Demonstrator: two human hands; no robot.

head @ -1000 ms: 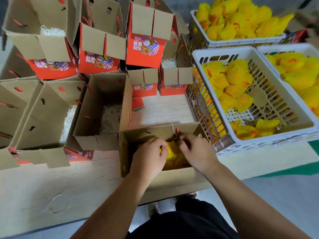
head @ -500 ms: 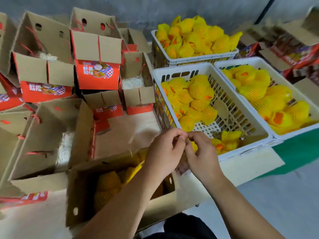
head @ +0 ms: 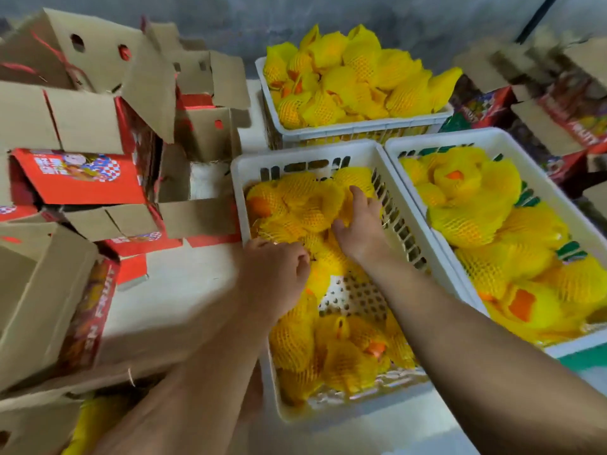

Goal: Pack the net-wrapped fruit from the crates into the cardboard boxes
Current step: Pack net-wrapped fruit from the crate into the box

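Grey wall behind, pale bench below. Over the middle crate (head: 407,234), the right hand (head: 359,226) lies spread on net-wrapped fruit (head: 295,205), gripping nothing yet; the left hand (head: 274,274), loosely curled at that crate's left rim, seems empty. Left of the crate, most cardboard boxes (head: 82,126) gape unfilled; one at the bottom shows yellow. I judge plenty remains.

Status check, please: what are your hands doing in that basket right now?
Both hands in the middle crate. Right hand open on a net-wrapped fruit; left hand curled, grip unclear. Nothing blocking.
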